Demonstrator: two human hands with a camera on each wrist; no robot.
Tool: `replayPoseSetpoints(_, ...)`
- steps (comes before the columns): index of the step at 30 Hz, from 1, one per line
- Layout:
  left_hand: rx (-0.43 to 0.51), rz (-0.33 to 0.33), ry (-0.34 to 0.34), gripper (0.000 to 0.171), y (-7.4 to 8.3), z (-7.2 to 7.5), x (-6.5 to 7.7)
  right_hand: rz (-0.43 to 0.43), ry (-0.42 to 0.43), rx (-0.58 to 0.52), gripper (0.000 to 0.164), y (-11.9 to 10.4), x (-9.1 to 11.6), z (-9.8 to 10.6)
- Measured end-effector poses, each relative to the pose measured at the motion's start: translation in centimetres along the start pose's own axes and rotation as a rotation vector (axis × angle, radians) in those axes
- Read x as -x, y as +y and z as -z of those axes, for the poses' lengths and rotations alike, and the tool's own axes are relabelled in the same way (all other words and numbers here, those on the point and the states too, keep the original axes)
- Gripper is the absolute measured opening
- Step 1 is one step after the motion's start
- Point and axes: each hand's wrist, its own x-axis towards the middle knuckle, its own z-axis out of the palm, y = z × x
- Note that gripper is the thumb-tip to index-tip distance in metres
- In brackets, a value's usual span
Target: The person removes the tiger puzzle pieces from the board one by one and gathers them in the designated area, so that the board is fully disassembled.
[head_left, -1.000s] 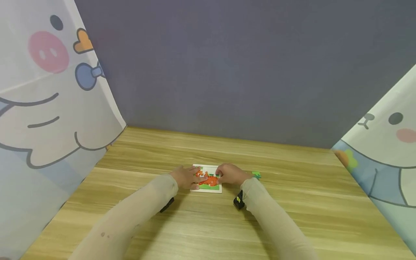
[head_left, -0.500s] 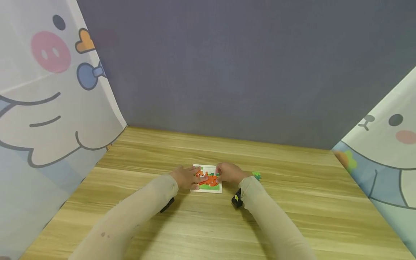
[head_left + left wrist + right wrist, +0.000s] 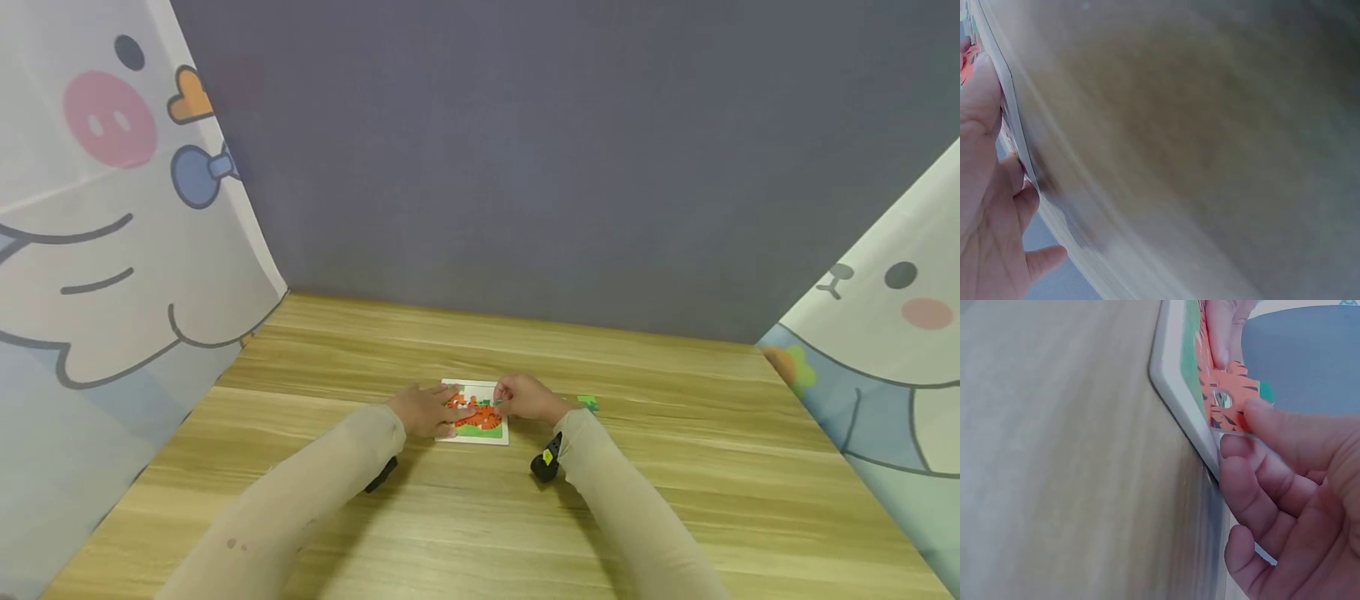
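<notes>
A small tiger jigsaw puzzle in a white-framed tray (image 3: pixel 472 389) lies on the table. My left hand (image 3: pixel 420 411) rests on its left side, fingers spread nearly straight over the orange tiger. At the tray's right edge, my right hand (image 3: pixel 531 398) pinches an orange, black-striped puzzle piece (image 3: pixel 1238 387) with a green corner, thumb on top and fingers curled underneath. That piece is tilted up by the rim in the right wrist view, where a left fingertip (image 3: pixel 1219 337) presses beside it. Only the left hand's edge and the tray's side show in the left wrist view.
Just right of the right hand, a green loose puzzle piece (image 3: pixel 587 402) lies on the wooden table (image 3: pixel 465 525). A grey wall (image 3: pixel 525 167) stands behind, with cartoon-printed sheets at left (image 3: pixel 97 333) and right (image 3: pixel 892 400). Black wrist cameras hang under both wrists.
The right hand has shifted slightly and its fingers have turned a little at the tray's right edge. The left hand stays in place on the puzzle. The head view has moved slightly.
</notes>
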Motion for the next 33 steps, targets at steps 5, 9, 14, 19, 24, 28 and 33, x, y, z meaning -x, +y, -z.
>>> replayPoseSetpoints(5,-0.024,-0.001,-0.003,0.056,-0.1,0.0,0.0,-0.01,0.018,-0.091,0.01,0.4,0.1,0.0)
replayPoseSetpoints(9,-0.01,0.001,-0.01,0.056,-0.1,0.2,-0.1,-0.017,0.033,-0.125,0.01,0.4,0.2,0.0)
replayPoseSetpoints(14,0.007,0.01,-0.009,0.056,0.0,0.1,-0.1,-0.026,0.022,-0.245,0.006,0.6,0.3,0.1)
replayPoseSetpoints(19,0.03,0.013,-0.035,0.057,0.0,0.3,0.0,-0.039,0.024,-0.294,0.005,0.7,0.4,0.4)
replayPoseSetpoints(24,0.049,0.016,-0.054,0.057,-0.1,0.4,0.0,-0.069,0.027,-0.302,0.006,1.1,0.5,0.6)
replayPoseSetpoints(28,0.049,0.015,-0.052,0.057,-0.2,0.5,0.1,-0.078,0.039,-0.289,0.006,1.3,0.6,0.7)
replayPoseSetpoints(33,0.038,0.008,-0.047,0.057,-0.2,0.3,-0.1,-0.078,0.047,-0.294,0.006,1.7,0.9,0.9)
